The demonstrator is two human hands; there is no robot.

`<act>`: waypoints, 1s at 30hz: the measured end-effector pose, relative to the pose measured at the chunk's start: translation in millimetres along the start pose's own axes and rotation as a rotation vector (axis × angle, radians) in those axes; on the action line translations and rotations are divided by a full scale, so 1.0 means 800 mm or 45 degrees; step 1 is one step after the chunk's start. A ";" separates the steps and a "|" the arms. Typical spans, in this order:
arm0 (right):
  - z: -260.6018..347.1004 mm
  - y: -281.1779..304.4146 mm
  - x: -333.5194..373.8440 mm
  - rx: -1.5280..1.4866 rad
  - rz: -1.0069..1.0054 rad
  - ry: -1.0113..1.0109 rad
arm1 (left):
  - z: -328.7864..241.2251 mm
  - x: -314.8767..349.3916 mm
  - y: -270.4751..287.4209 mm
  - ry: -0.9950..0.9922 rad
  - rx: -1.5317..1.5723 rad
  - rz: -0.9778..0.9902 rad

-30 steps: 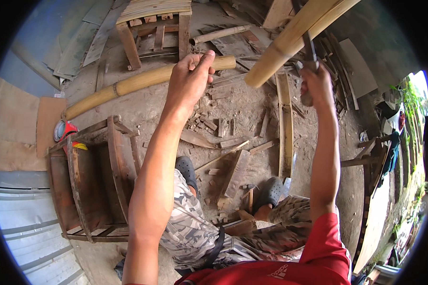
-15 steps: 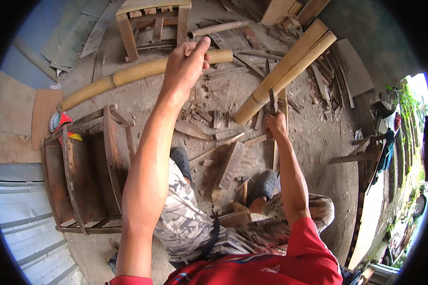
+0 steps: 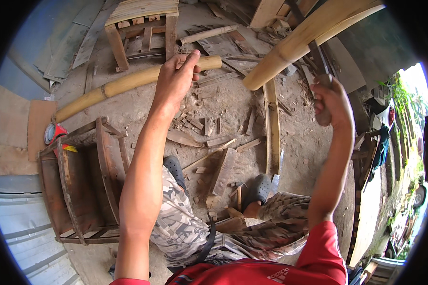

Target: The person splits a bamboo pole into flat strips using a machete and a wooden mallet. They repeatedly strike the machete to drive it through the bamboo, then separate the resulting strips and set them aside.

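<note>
A thick bamboo pole (image 3: 309, 35), pale yellow with a smooth skin and a cut round end, slants from the upper right down toward the middle, its end raised above the dirt floor (image 3: 299, 142); the right hand (image 3: 330, 102) is lifted just beside it, fingers closed round the handle of a dark-bladed tool (image 3: 318, 61) whose blade runs up beside the pole; whether the blade touches the bamboo cannot be told. The left hand (image 3: 176, 78) is held up at arm's length, fingers curled half shut with the thumb against the forefinger; whether it grips anything cannot be told.

Behind that hand a second bamboo pole (image 3: 123, 85), yellow-brown with a dark joint, lies on the floor; a thinner short bamboo piece (image 3: 207, 34) lies farther off near a slatted wooden stool (image 3: 138, 19). At the left edge a small round red and blue container (image 3: 54, 133) sits beside a yellow scrap, next to a rough wooden frame (image 3: 81, 180) standing on the floor.

Offcuts and wood chips (image 3: 209, 128) are strewn between the feet and the poles; a long split bamboo strip (image 3: 272, 128) lies under the raised pole's end; the person's dark clogs (image 3: 259, 190) rest among the scraps, knees in camouflage trousers below.
</note>
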State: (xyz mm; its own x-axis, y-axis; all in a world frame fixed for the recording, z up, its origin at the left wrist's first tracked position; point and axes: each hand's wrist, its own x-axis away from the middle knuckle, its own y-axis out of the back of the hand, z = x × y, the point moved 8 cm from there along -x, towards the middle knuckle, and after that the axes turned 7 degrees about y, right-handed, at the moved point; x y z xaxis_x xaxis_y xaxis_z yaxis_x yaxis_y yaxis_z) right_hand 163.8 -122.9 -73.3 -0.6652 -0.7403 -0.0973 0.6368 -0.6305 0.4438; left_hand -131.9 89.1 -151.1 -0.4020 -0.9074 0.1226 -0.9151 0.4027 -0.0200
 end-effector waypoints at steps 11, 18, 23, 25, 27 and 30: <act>-0.357 -0.195 -0.025 0.112 0.192 -0.453 | 0.008 0.004 -0.044 -0.013 -0.095 0.069; -0.345 -0.218 -0.023 -0.162 0.228 -0.438 | 0.055 -0.018 -0.058 0.036 -0.353 0.143; -0.317 -0.252 0.012 -0.602 -0.031 -0.374 | 0.165 -0.008 -0.119 0.268 -0.694 0.274; -0.302 -0.267 0.028 -0.692 -0.046 -0.268 | 0.204 0.002 -0.150 0.348 -0.713 0.454; -0.337 -0.263 0.026 -0.721 0.009 -0.201 | 0.210 0.017 -0.204 0.313 -0.747 0.629; -0.299 -0.292 0.066 -0.529 0.113 -0.008 | 0.245 0.005 -0.201 0.376 -0.690 0.590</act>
State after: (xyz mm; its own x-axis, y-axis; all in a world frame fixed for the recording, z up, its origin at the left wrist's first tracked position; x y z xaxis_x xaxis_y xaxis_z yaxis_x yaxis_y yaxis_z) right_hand 73.5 -70.3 -395.1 -0.6020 -0.7955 -0.0686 0.7941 -0.6055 0.0529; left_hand 7.5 -2.8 -342.0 -0.6458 -0.5925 0.4816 -0.4814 0.8056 0.3455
